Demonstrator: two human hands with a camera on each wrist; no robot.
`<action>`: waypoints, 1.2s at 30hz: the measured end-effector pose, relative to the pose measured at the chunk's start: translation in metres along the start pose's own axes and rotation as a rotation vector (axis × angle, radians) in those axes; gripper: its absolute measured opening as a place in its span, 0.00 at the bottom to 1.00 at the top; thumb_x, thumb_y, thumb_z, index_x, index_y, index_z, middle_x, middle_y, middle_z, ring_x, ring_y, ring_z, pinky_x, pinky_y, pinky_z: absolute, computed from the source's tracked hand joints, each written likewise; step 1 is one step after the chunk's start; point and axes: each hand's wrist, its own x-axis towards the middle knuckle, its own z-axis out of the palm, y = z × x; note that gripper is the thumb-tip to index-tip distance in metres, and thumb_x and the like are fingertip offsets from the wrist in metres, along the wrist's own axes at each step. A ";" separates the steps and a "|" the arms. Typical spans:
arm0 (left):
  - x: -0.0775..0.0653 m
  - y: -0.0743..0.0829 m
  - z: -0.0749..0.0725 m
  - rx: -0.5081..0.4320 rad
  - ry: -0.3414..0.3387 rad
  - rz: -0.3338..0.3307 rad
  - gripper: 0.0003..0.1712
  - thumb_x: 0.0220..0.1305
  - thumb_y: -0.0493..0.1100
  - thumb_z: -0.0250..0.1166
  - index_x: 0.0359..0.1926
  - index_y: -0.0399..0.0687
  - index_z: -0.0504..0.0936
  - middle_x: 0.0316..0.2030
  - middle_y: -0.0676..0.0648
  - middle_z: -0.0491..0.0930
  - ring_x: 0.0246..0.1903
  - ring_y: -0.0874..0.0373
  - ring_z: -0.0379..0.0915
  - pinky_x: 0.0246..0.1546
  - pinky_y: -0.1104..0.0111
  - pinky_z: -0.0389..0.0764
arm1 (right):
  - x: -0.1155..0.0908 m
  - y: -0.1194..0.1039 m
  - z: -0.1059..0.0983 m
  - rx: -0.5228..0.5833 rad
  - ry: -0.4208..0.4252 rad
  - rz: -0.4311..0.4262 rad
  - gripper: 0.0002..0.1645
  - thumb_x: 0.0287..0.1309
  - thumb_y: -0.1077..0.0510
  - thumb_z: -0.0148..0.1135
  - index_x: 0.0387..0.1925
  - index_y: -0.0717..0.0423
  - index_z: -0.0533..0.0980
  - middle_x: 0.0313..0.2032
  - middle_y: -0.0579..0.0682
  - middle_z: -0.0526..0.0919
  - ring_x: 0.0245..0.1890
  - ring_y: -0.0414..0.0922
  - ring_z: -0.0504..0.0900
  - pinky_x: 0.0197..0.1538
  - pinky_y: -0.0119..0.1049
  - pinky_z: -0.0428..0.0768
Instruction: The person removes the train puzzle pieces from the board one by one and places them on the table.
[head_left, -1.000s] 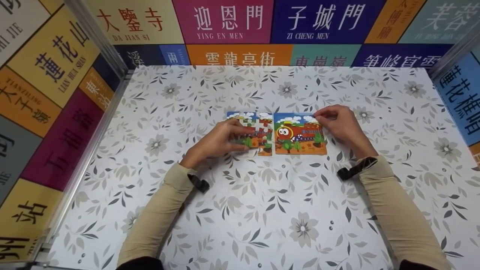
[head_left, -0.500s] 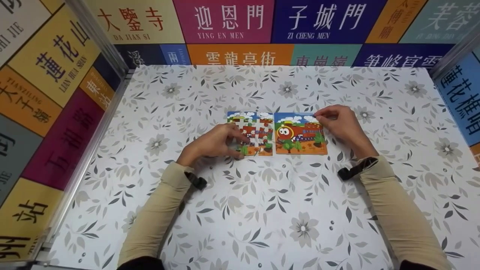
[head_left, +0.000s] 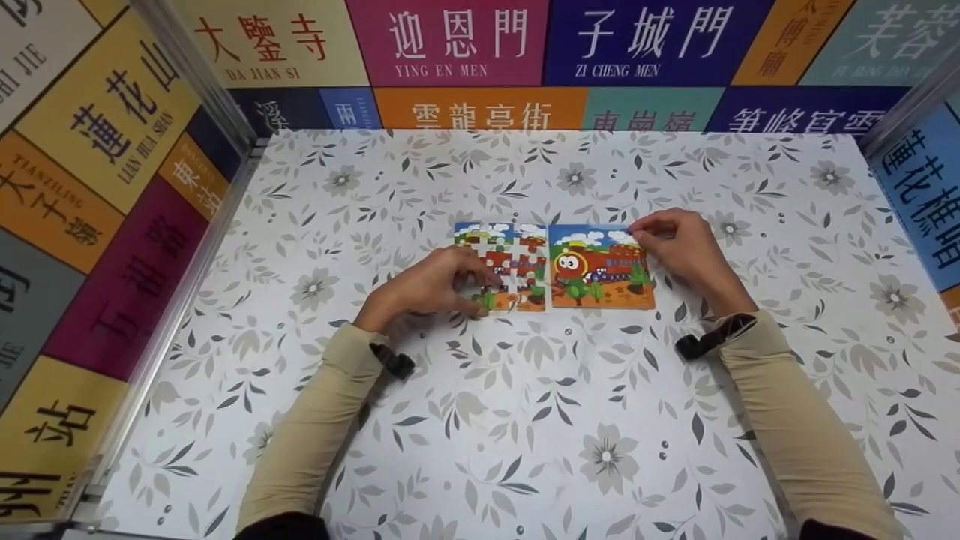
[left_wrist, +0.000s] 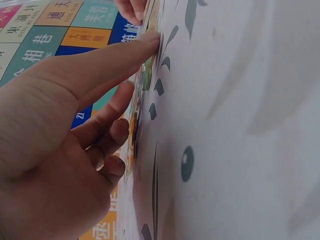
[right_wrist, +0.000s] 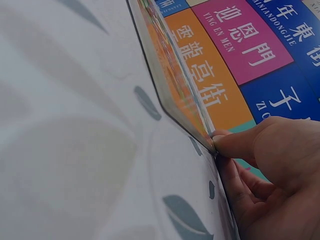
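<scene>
Jigsaw pieces [head_left: 531, 264] with a train scene lie on the table in the head view, a narrow gap between the right column and the rest. My left hand [head_left: 429, 286] is over their left part, covering some. Its thumb [left_wrist: 142, 44] reaches the pieces' near edge in the left wrist view, and the other fingers bend loosely above. Right beside the pieces lies a square picture card [head_left: 602, 270] with the same train. My right hand [head_left: 677, 238] pinches its far right corner between thumb and fingertips, and the right wrist view shows the card's thick edge [right_wrist: 172, 110].
A white tabletop [head_left: 480, 450] with grey leaves and flowers spreads around both hands. Colourful panels [head_left: 457, 45] with printed characters wall it in at the back and sides. Each wrist carries a dark strap [head_left: 391, 361] over a beige sleeve.
My left hand has shifted slightly left and nearer, uncovering more of the pieces' middle; it has stayed nearly still for the last half second. My right hand and the card stay put.
</scene>
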 end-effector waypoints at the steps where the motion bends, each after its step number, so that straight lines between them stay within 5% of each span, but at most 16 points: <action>1: 0.001 0.001 0.000 -0.003 0.005 0.002 0.25 0.56 0.47 0.86 0.56 0.54 0.92 0.43 0.47 0.84 0.42 0.48 0.75 0.41 0.64 0.73 | 0.000 0.000 0.000 0.002 0.001 0.001 0.15 0.76 0.47 0.68 0.55 0.48 0.88 0.55 0.54 0.90 0.50 0.40 0.85 0.56 0.34 0.77; 7: 0.012 0.009 0.006 0.000 0.064 0.059 0.23 0.62 0.48 0.83 0.57 0.49 0.91 0.48 0.45 0.87 0.46 0.49 0.81 0.48 0.58 0.81 | -0.001 0.001 0.000 -0.002 0.012 -0.003 0.15 0.76 0.48 0.67 0.55 0.48 0.89 0.55 0.53 0.90 0.49 0.39 0.85 0.56 0.32 0.77; 16: 0.049 0.038 0.029 0.041 0.098 0.187 0.18 0.71 0.41 0.75 0.58 0.41 0.89 0.51 0.40 0.88 0.48 0.45 0.84 0.52 0.54 0.84 | -0.002 0.004 -0.002 -0.014 0.020 0.005 0.15 0.76 0.46 0.67 0.55 0.47 0.89 0.55 0.53 0.90 0.49 0.39 0.85 0.56 0.34 0.78; 29: 0.086 0.068 0.060 0.259 0.092 0.065 0.23 0.67 0.49 0.78 0.60 0.48 0.89 0.52 0.49 0.88 0.54 0.54 0.81 0.61 0.62 0.79 | 0.000 0.002 0.001 -0.014 0.032 -0.021 0.13 0.75 0.48 0.69 0.53 0.48 0.89 0.54 0.54 0.91 0.48 0.38 0.86 0.56 0.31 0.77; 36: 0.088 0.069 0.064 0.241 0.105 0.008 0.24 0.65 0.50 0.81 0.59 0.50 0.90 0.49 0.50 0.90 0.50 0.56 0.83 0.54 0.64 0.82 | 0.000 0.001 0.002 -0.019 0.027 -0.027 0.14 0.75 0.48 0.68 0.54 0.48 0.89 0.54 0.54 0.91 0.48 0.38 0.85 0.55 0.31 0.77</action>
